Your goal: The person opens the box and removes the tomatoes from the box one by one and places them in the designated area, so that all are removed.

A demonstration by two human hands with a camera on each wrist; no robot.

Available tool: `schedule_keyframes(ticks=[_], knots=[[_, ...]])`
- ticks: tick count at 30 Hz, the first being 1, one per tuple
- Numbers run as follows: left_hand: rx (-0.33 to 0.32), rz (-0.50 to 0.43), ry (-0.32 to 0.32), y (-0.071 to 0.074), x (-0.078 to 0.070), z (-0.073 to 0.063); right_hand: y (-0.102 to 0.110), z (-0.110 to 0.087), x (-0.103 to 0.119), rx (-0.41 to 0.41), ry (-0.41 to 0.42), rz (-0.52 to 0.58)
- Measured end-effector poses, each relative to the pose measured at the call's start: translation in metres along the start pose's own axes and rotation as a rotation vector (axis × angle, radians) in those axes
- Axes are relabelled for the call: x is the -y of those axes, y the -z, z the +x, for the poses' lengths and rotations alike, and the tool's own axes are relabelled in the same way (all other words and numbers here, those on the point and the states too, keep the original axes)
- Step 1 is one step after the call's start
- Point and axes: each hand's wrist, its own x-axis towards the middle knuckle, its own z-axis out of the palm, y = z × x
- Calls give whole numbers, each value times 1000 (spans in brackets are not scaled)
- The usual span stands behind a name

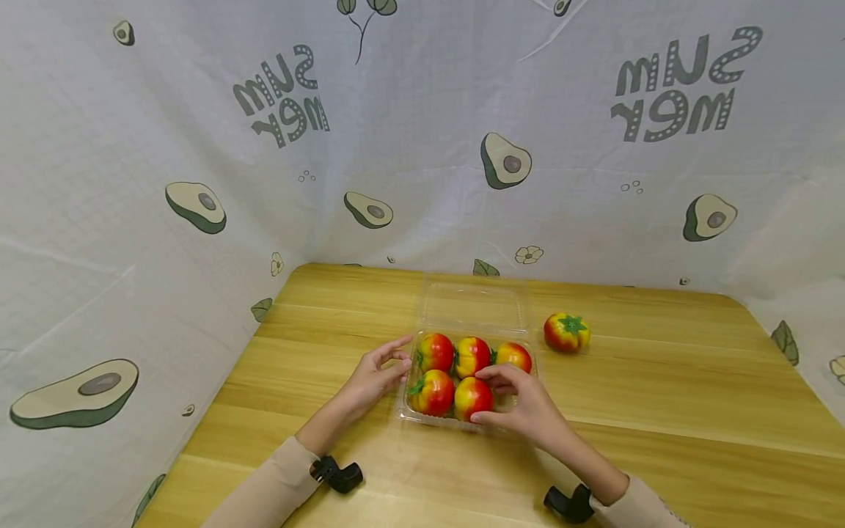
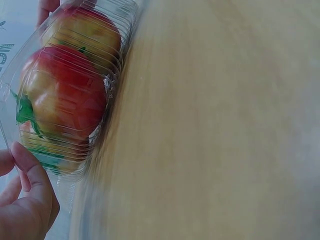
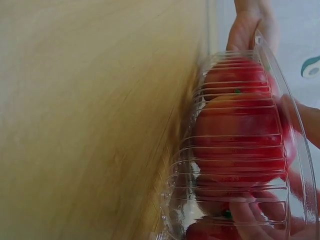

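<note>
A clear plastic clamshell container [image 1: 432, 421] stands on the table, holding several red-and-yellow tomato-like fruits with green leafy tops. My right hand [image 1: 521, 403] reaches over its right front part, thumb and fingers around the front middle fruit [image 1: 472, 400]. Through the ribbed wall in the right wrist view, fingers [image 3: 245, 217] show inside the container. At the left side, my left hand [image 1: 372, 375] pinches the container's rim; the left wrist view shows the thumb and finger [image 2: 32, 165] at that edge. Another such fruit [image 1: 566, 333] lies outside, to the right.
The container's clear lid [image 1: 474, 304] lies folded open towards the back. A wooden table [image 1: 660, 367] spreads around it, bounded by a hanging white cloth [image 1: 422, 132] printed with avocados. Black wrist mounts [image 1: 339, 475] are strapped on both wrists.
</note>
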Motion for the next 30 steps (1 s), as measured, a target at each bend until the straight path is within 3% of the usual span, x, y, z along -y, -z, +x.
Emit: schedule_keyframes(ticks=[30], knots=[[4,-17,9,0,0,1,0,0,-1,69,-53,-5]])
